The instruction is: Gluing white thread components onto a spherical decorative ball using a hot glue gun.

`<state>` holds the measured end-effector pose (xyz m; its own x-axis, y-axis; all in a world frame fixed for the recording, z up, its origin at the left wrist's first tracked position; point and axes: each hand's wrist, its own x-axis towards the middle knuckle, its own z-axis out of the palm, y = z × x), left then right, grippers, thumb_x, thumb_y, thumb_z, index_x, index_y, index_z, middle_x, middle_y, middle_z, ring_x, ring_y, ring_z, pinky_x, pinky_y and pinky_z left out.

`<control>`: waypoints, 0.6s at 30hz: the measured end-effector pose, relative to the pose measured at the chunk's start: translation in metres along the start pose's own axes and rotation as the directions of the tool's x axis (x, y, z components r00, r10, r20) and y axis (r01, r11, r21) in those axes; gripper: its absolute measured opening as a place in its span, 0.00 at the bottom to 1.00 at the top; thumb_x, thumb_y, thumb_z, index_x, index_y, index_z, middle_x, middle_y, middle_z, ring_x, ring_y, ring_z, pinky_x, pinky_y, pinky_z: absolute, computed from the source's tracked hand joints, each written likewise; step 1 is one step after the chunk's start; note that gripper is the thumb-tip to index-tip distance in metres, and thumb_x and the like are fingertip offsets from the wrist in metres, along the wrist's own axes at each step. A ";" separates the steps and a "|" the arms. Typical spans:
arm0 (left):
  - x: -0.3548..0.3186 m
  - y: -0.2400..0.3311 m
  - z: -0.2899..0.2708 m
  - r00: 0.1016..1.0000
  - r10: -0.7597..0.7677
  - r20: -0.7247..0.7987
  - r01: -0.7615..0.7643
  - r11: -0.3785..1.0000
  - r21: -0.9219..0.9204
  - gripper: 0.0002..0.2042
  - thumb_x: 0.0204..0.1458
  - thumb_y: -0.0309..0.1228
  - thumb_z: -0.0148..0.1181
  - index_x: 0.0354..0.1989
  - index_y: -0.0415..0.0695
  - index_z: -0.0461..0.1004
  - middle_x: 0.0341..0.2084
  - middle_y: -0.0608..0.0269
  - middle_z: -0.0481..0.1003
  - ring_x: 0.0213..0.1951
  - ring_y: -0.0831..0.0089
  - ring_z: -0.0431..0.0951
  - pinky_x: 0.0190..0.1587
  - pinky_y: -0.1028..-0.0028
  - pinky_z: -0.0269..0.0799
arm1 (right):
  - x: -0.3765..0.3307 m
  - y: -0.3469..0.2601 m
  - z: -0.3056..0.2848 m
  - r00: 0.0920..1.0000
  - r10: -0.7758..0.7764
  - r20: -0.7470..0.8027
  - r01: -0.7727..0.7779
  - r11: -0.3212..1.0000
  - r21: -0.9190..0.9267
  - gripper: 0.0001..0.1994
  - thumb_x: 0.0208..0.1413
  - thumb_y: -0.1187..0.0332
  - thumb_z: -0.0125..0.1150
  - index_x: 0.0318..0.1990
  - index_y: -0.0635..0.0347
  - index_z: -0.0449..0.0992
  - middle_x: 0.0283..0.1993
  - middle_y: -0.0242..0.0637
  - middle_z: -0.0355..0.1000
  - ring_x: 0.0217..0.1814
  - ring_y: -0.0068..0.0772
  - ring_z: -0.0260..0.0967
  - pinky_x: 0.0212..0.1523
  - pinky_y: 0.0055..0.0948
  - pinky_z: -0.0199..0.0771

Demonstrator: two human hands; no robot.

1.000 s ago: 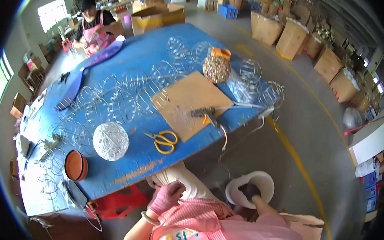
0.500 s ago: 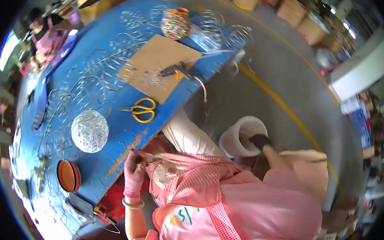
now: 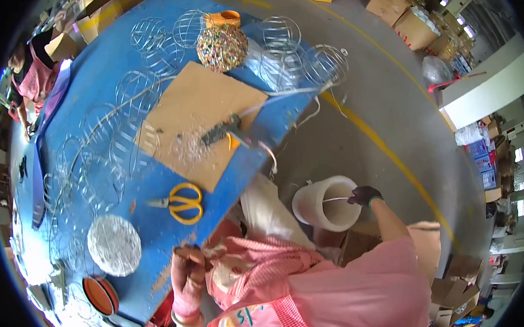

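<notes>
My right hand (image 3: 364, 195), in a dark glove, reaches out over the rim of a white bucket (image 3: 307, 196) on the floor and pinches a thin white strand (image 3: 334, 198) running across the bucket's mouth. In a pink glove, my left hand (image 3: 187, 276) rests with curled fingers at the near edge of the blue table (image 3: 154, 181); whether it holds anything is unclear. Yellow scissors (image 3: 180, 202) lie just beyond that hand. A silvery wrapped ball (image 3: 114, 244) sits to its left.
A cardboard sheet (image 3: 193, 109) carries a glue gun (image 3: 223, 132). Several wire ball frames (image 3: 112, 135) cover the table, with a multicoloured ball (image 3: 222, 46) at the far end. Another person (image 3: 32, 77) works at the far left. Cardboard boxes (image 3: 412, 24) line the floor beyond.
My head has turned and leaned toward the right, so the table slid left. My right hand stays at the bucket and now lifts a white strand; my left hand stays at the table edge.
</notes>
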<state>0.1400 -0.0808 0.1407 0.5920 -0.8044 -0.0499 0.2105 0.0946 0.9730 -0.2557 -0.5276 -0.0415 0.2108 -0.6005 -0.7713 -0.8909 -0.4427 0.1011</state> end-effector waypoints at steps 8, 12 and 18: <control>0.114 0.067 0.009 0.952 -0.288 0.102 0.284 0.957 0.057 0.26 0.57 0.57 0.63 0.34 0.43 0.65 0.31 0.66 0.62 0.31 0.73 0.65 0.36 0.71 0.64 | 0.021 -0.021 0.001 0.937 0.028 0.349 0.041 0.981 -0.188 0.20 0.54 0.50 0.61 0.48 0.49 0.86 0.48 0.40 0.83 0.49 0.44 0.82 0.51 0.46 0.79; 0.159 0.117 0.029 0.935 -0.276 0.222 0.275 0.961 0.038 0.30 0.58 0.62 0.59 0.28 0.44 0.64 0.29 0.66 0.60 0.30 0.72 0.64 0.36 0.72 0.63 | -0.089 -0.006 0.025 0.986 0.064 0.153 -0.054 0.996 -0.067 0.17 0.57 0.54 0.59 0.46 0.51 0.86 0.46 0.42 0.83 0.49 0.48 0.82 0.51 0.49 0.79; 0.214 0.167 0.062 0.880 -0.273 0.388 0.206 0.956 0.206 0.36 0.58 0.69 0.51 0.25 0.41 0.65 0.28 0.63 0.62 0.30 0.71 0.62 0.35 0.72 0.58 | -0.157 -0.041 0.061 0.993 -0.096 0.062 0.106 0.975 -0.195 0.10 0.58 0.61 0.54 0.31 0.51 0.80 0.33 0.43 0.80 0.33 0.41 0.80 0.33 0.43 0.78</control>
<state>0.2538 -0.2738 0.3061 0.1616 -0.9614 -0.2226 0.1629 -0.1965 0.9669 -0.2772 -0.3745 0.0370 0.2701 -0.5131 -0.8147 -0.7676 -0.6255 0.1395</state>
